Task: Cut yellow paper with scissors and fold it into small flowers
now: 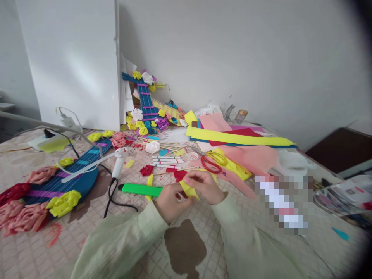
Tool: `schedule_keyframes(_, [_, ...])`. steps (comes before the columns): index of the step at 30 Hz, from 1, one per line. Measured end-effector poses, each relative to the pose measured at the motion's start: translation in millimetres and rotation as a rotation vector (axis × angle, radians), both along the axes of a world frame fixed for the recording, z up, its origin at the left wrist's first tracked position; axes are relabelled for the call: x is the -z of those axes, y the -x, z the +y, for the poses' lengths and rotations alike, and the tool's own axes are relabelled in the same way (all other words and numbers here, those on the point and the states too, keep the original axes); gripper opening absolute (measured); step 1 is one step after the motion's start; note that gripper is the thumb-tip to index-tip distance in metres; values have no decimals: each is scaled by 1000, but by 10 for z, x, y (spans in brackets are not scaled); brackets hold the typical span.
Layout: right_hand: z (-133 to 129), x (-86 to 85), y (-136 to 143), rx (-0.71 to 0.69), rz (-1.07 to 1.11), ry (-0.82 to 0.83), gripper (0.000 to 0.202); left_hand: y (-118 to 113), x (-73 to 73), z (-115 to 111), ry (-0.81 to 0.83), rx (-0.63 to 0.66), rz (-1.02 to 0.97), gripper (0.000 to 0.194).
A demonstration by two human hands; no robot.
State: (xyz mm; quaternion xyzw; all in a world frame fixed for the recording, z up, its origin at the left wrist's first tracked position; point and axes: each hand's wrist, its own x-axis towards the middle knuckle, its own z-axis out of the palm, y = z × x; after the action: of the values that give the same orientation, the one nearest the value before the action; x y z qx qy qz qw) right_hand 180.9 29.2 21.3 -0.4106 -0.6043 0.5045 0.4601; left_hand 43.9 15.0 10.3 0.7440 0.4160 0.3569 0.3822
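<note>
Between my two hands is a small piece of yellow crepe paper (190, 190), pinched by the fingers of both. My left hand (172, 202) grips its lower left side, and my right hand (207, 186) has hold of its upper right edge. Just left of my left hand lies a green utility knife (142, 189), its near end hidden behind the hand. Scissors with red and yellow handles (211, 164) rest beyond my right hand. A white glue gun (118, 164) stands to the left, its black cord trailing toward me.
A blue paper guitar (84, 170) with paper flowers lies at left; another decorated guitar (145, 100) leans on the wall. Markers (165, 161) sit mid-table. Yellow crepe strips (238, 136) and pink paper (250, 157) spread right, near a lidded jar (240, 116). A power strip (48, 141) is at far left.
</note>
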Motion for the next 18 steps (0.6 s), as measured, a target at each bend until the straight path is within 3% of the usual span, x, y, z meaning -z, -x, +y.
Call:
schedule_keyframes(4, [-45, 45, 46, 59, 10, 0, 14, 37, 39, 3, 42, -37, -75, 20])
schedule_keyframes(8, [-86, 49, 83, 42, 14, -16, 13, 93, 85, -3, -41, -79, -61, 24])
schedule_keyframes(13, [-121, 33, 108, 37, 18, -34, 12, 147, 97, -37, -97, -78, 7, 24])
schedule_keyframes(18, [-139, 19, 107, 19, 10, -62, 12, 193, 77, -25, -123, -119, -58, 19])
